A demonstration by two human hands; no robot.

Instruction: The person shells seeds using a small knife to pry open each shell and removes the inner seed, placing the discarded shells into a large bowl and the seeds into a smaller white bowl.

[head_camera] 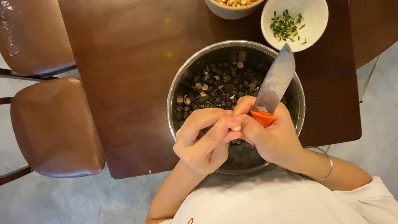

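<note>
Small pale seed (235,128) pinched between both hands over the steel bowl (177,87), near its front rim. Left hand (206,140) curled tight, fingertips closed on the seed. Right hand (271,137) wrapped shut around an orange-handled knife (275,83), blade pointing up and away, thumb also on the seed. Bowl holds dark shells and pale bits, sits at the near edge of a dark wood table (127,60). Beyond: tan bowl of peeled seeds (228,12), white bowl (312,8) with green shreds, close together. Two brown chairs (54,127) left, grey concrete floor (393,133). Open tabletop left of the steel bowl.
</note>
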